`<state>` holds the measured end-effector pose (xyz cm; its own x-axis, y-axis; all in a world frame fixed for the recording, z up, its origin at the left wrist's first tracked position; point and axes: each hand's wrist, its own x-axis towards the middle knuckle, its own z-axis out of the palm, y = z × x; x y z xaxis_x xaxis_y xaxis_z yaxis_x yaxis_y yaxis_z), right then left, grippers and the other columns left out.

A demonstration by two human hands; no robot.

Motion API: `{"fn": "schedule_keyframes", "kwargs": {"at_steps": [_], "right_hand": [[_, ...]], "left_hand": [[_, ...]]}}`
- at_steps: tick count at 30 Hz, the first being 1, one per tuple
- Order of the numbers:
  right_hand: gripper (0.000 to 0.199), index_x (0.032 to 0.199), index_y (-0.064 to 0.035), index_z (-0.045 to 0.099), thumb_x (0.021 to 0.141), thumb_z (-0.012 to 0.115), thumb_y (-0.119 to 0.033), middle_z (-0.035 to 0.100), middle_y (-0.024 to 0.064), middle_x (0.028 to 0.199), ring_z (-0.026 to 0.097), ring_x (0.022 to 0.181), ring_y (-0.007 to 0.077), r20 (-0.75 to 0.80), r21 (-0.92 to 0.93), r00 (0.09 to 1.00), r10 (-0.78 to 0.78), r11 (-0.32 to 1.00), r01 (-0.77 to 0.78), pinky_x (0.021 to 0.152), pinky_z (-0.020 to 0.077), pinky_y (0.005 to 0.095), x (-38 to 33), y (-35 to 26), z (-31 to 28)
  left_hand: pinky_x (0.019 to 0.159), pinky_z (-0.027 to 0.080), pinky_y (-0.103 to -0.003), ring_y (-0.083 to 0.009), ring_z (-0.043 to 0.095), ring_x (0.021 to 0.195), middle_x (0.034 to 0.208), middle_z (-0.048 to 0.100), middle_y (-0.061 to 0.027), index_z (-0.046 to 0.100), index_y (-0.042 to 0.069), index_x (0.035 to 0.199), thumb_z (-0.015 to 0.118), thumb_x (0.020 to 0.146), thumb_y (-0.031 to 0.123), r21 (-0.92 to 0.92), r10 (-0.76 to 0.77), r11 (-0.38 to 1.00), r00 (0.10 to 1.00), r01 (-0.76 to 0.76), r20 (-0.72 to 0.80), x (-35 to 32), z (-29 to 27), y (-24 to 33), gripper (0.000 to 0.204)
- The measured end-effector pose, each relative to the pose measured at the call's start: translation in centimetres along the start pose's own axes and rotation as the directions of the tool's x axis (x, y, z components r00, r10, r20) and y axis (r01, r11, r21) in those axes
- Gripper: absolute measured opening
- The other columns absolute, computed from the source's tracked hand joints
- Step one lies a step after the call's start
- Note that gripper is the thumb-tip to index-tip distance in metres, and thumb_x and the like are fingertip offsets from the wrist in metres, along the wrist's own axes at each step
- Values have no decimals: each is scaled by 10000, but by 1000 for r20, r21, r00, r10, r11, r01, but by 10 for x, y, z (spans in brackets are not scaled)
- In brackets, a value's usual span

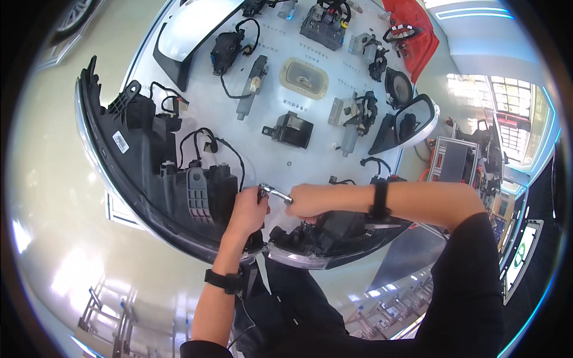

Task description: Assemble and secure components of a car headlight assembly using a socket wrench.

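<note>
In my right hand (307, 201) is the handle of a shiny ratchet wrench (277, 193), its fingers wrapped round it. The tool slants up and left from that fist. My left hand (249, 210) is closed at the wrench's head, where a short dark piece shows by the fingertips; most of that grip is hidden. Left of my left hand lies a large black headlight housing (206, 194) with its back up and cables on it. A second headlight (340, 232) lies under and beside my right hand, partly covered by the forearm.
On the white board lie a black module (292, 130), a framed lamp (304, 78), a grey actuator (252, 88) and a loose nut (289, 163). Side mirrors (412, 122) flank it. At the far end are a black connector box (323, 27) and a red panel (415, 42).
</note>
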<state>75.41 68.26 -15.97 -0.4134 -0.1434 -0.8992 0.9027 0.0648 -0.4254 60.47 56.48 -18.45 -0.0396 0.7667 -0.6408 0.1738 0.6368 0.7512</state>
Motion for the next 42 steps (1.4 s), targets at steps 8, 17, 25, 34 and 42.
{"fn": "schedule_keyframes", "kwargs": {"at_steps": [8,17,25,34,42], "right_hand": [[217,652,-7,641,718,598,-209,608,171,598,618,595,319,-732,-267,397,-554,769,581,555,488,385,164,69,34],[221,614,25,625,692,559,-172,610,163,560,602,486,250,-155,-129,977,148,977,-169,527,507,355,4,-11,-3],[213,739,-12,661,668,596,-202,624,184,669,627,643,325,-476,-426,827,-299,901,80,590,492,421,92,65,7],[160,627,-20,640,681,555,-143,606,111,546,614,532,251,-214,-422,975,-62,906,-34,504,475,367,57,22,0],[242,795,13,645,695,620,-207,638,192,698,618,615,332,-326,-407,944,-41,908,-102,588,507,390,24,31,16]], "left_hand": [[610,482,-384,-310,624,612,625,602,-173,551,-61,799,522,819,63,345,301,918,912,-197,-278,22,32,-2,129],[690,460,-474,-423,588,798,783,600,-272,537,-76,813,551,814,69,151,36,988,996,-24,-77,6,11,2,145],[576,483,-363,-302,632,620,646,617,-178,541,-79,825,491,828,49,162,170,974,984,-159,-59,14,23,3,137],[589,477,-391,-336,620,627,654,609,-196,531,-79,816,511,825,46,210,146,970,985,-124,-89,-1,10,-3,127],[679,469,-479,-436,586,797,770,587,-280,520,-72,872,538,819,51,362,29,932,993,13,-112,-6,16,9,136]]}}
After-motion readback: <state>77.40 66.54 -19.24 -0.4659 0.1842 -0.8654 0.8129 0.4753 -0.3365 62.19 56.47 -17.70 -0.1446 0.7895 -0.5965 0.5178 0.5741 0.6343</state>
